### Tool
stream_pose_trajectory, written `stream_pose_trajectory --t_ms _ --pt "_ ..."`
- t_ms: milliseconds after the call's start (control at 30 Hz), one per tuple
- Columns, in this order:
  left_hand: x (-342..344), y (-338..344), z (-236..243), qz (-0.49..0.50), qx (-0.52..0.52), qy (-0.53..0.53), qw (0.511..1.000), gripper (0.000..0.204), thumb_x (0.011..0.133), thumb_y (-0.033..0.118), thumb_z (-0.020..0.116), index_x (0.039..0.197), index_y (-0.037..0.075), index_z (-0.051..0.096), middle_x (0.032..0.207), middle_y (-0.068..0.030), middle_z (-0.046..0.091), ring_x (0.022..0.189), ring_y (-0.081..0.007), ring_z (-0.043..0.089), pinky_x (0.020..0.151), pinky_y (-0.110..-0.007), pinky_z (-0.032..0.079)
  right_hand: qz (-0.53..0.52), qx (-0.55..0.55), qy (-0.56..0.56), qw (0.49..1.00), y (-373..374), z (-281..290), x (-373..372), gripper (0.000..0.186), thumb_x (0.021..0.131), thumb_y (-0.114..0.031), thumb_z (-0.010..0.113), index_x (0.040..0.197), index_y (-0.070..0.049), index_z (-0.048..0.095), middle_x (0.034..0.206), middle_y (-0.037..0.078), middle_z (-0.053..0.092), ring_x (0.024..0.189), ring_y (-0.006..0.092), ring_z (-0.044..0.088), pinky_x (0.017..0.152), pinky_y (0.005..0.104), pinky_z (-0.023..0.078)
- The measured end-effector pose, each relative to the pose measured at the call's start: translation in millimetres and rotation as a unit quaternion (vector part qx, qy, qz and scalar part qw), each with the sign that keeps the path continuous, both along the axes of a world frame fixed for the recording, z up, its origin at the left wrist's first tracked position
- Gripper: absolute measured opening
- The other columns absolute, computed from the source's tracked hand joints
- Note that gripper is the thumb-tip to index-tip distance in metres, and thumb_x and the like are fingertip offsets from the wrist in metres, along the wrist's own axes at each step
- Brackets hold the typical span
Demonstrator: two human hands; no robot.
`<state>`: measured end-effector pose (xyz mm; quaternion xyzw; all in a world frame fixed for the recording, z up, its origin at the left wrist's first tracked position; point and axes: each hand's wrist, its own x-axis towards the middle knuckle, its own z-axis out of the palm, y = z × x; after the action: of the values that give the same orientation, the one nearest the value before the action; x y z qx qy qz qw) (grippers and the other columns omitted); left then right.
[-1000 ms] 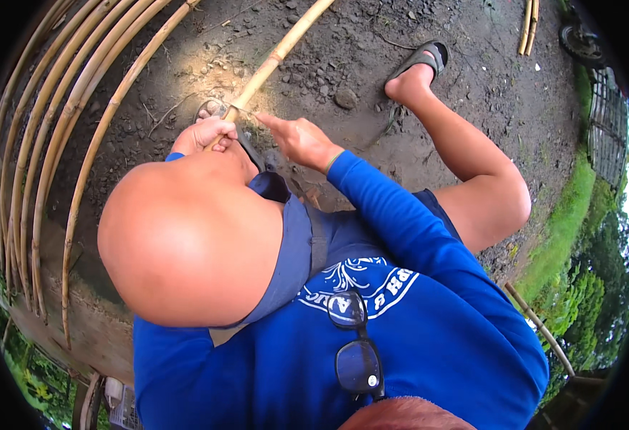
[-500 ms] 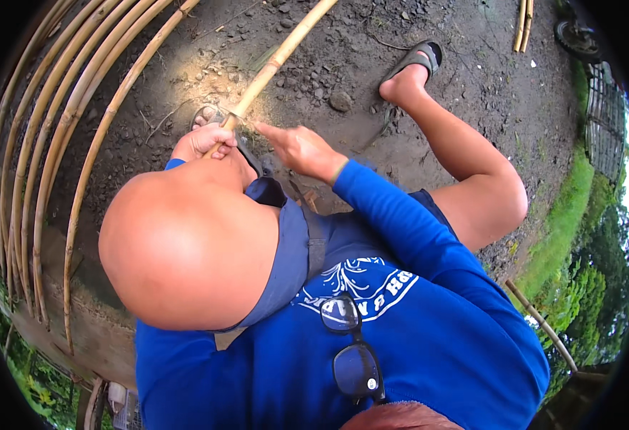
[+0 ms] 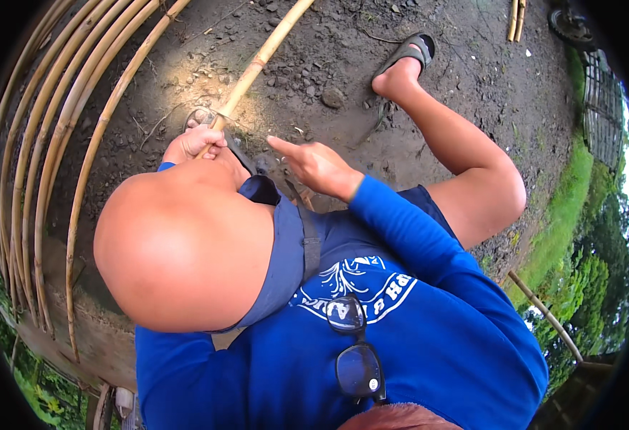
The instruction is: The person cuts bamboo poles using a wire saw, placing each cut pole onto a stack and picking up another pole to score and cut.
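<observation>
My left hand [image 3: 198, 142] is closed round the lower part of a long bamboo pole [image 3: 263, 59], beside my bent left knee. The pole slants up and away to the right, and its near end is hidden by my hand and leg. Just beyond my left fist a thin, pale strip or blade [image 3: 221, 115] crosses the pole; its kind is too small to tell. My right hand [image 3: 319, 166] is to the right of the pole, apart from it, index finger reaching toward the strip and other fingers curled. Whatever lies in those curled fingers is hidden.
Several long bamboo poles [image 3: 99, 136] lie side by side on the left. Stony dark soil [image 3: 329, 43] spreads ahead, with a stone [image 3: 333, 97] near my sandalled right foot [image 3: 403, 70]. Two short bamboo pieces [image 3: 517, 20], a wheel [image 3: 570, 27] and a slatted fence [image 3: 603, 107] stand or lie farther right.
My right hand has drawn back to the right and slightly down, away from the pole. My left hand keeps its hold; hand and pole appear slightly farther left.
</observation>
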<state>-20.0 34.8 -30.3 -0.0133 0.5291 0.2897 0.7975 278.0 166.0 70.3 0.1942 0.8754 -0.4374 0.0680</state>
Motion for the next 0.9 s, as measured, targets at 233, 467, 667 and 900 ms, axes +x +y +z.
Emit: stream_pose_trajectory --t_ms 233,467,667,900 --pt "8.0 8.4 17.6 0.048 -0.008 0.015 0.999 0.014 0.091 0.008 0.072 0.093 0.012 0.058 0.072 0.0042 0.054 0.057 -0.0036 0.046 0.048 -0.021 0.038 0.015 0.005 -0.064 0.998 13.7 -18.0 -18.9 0.058 0.100 -0.008 0.058 0.157 -0.011 0.052 0.090 0.029 0.072 0.075 0.0477 0.069 0.069 0.0570 0.054" --pt "15.6 -14.4 -15.3 -0.134 0.082 0.186 0.970 0.026 0.090 0.022 0.078 0.081 0.002 0.064 0.075 -0.0082 0.067 0.054 -0.0183 0.059 0.053 -0.039 0.051 -0.049 -0.041 0.014 0.998 -8.7 8.5 2.2 0.055 0.103 -0.010 0.058 0.157 -0.011 0.052 0.090 0.029 0.072 0.077 0.0505 0.069 0.071 0.0572 0.055" --pt "39.6 14.9 19.3 -0.157 0.131 0.435 0.877 0.052 0.092 0.033 0.084 0.125 -0.005 0.069 0.100 -0.0168 0.075 0.096 -0.0257 0.072 0.091 -0.041 0.055 -0.117 -0.074 -0.035 0.990 14.9 25.9 6.8 0.052 0.108 -0.017 0.056 0.159 -0.013 0.051 0.106 0.034 0.072 0.097 0.0528 0.071 0.087 0.0558 0.057" --pt "32.8 3.4 32.5 -0.036 0.100 0.241 0.965 0.023 0.095 0.019 0.080 0.103 0.007 0.062 0.081 -0.0002 0.059 0.070 -0.0107 0.055 0.064 -0.031 0.048 -0.117 -0.123 -0.009 0.985 6.7 5.9 -21.5 0.043 0.107 -0.020 0.057 0.147 -0.006 0.062 0.108 0.034 0.072 0.099 0.0527 0.070 0.088 0.0565 0.057"
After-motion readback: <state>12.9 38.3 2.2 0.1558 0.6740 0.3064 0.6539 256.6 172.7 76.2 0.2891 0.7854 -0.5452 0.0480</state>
